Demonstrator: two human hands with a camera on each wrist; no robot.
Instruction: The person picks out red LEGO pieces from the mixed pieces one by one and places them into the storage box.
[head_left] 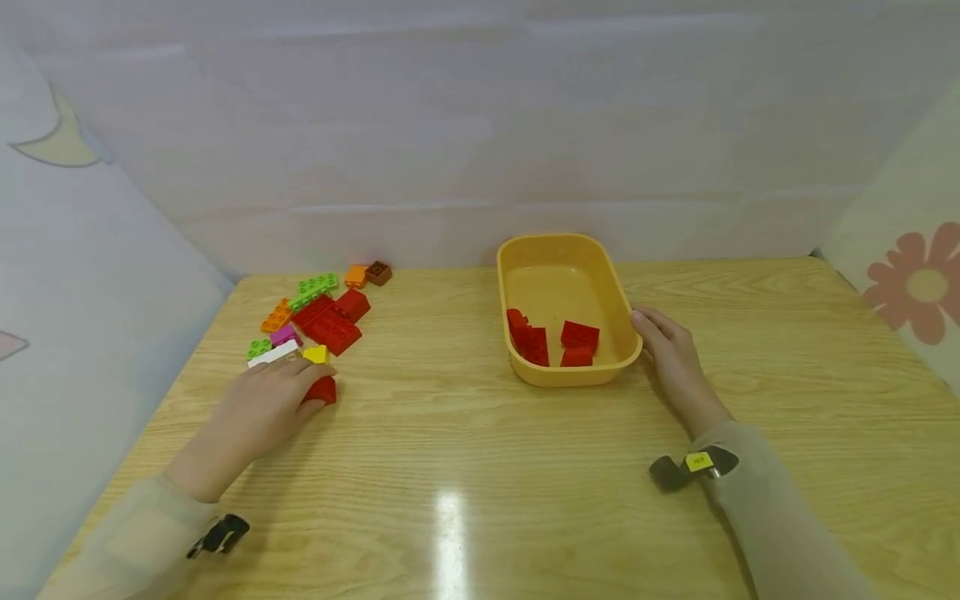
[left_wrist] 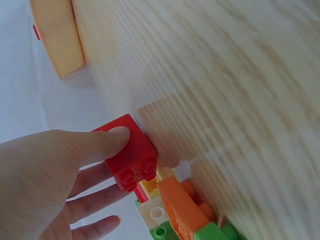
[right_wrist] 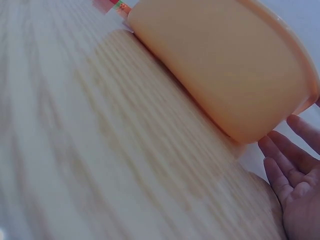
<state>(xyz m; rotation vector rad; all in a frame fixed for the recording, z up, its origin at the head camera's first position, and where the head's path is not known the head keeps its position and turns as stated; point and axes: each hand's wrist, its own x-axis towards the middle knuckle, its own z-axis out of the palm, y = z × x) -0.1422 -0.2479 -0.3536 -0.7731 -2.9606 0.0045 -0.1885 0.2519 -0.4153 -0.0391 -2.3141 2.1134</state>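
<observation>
Red brick sits between thumb and fingers of the left hand.

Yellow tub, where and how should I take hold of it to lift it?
I'd grip the yellow tub by its rim on both long sides, coming from left and right, slightly toward the near end. The rim gives an edge to pinch, and the red bricks inside lie near that end, likely making it heavier.
</observation>
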